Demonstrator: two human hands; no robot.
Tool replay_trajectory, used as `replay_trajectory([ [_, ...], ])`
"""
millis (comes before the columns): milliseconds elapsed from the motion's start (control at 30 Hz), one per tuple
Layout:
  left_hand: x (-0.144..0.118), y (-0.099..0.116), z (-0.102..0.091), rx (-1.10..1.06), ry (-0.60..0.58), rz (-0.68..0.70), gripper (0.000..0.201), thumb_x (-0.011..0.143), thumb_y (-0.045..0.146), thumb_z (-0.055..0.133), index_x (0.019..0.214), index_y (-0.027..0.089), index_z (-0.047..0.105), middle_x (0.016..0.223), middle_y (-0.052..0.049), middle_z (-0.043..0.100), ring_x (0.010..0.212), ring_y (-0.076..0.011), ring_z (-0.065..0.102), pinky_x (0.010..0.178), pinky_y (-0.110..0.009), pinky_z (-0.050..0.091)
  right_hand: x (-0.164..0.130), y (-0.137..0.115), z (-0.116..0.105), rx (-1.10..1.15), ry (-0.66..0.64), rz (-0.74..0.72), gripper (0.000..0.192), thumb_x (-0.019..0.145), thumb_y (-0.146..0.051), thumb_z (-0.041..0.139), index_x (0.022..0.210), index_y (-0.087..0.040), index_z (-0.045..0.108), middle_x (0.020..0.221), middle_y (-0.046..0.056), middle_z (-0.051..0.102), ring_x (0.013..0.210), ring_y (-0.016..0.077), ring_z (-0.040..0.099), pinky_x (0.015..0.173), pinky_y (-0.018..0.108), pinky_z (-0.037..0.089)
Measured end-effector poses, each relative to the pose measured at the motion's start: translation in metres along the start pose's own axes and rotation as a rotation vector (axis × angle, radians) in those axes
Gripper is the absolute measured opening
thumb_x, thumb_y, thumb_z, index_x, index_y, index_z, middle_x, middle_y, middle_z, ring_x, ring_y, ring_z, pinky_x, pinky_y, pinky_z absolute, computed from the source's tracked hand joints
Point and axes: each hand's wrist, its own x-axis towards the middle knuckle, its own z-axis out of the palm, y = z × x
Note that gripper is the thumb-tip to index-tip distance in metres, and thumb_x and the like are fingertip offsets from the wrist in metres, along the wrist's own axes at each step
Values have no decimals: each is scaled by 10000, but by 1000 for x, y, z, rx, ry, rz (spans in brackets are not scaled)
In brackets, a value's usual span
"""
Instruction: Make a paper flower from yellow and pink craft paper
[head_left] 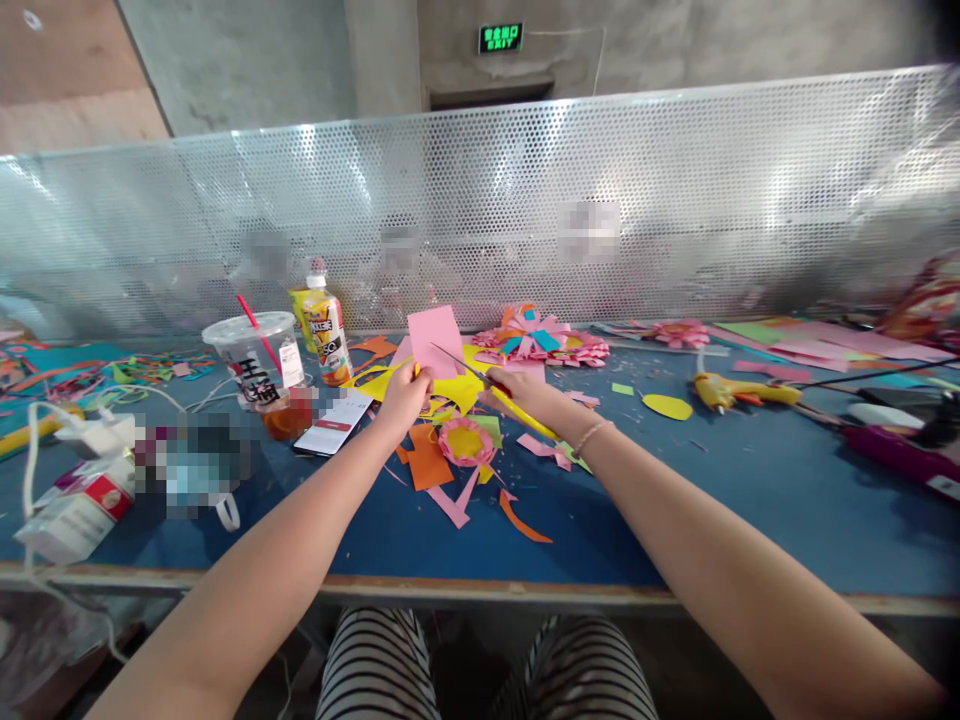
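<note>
Upright above the blue table (pixel 750 490), a pink paper sheet (pixel 435 340) is pinched at its lower edge by the left hand (pixel 405 395). Just right of it, the right hand (pixel 525 395) is wrapped around yellow-handled scissors (pixel 495 392), whose blades seem parted against the sheet. Below both hands lies a pink-and-yellow paper flower (pixel 466 442) among scraps.

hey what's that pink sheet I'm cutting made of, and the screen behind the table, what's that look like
The pink sheet looks like matte coloured paper: thin, flat and held upright by one edge in the left hand. The screen seems to be perforated sheet metal, with regular small holes and a silvery glare.
</note>
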Motion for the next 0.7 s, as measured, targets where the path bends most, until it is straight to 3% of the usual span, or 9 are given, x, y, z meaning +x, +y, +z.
replay_trajectory([
  [300,1,-2,-1,23,7,0,86,700,153,437,638,184,388,509,72,386,348,-27,332,375,-174,232,0,-2,-1,-106,42,18,409,840,-528,356,897,-169,544,769,69,612,643,166,544,530,237,323],
  [700,-1,-1,-1,48,20,-15,152,712,192,457,594,184,362,455,78,338,343,-35,327,371,-175,237,-2,-4,-6,-76,45,21,417,819,-545,396,915,-178,569,799,76,627,680,176,557,554,241,336],
])
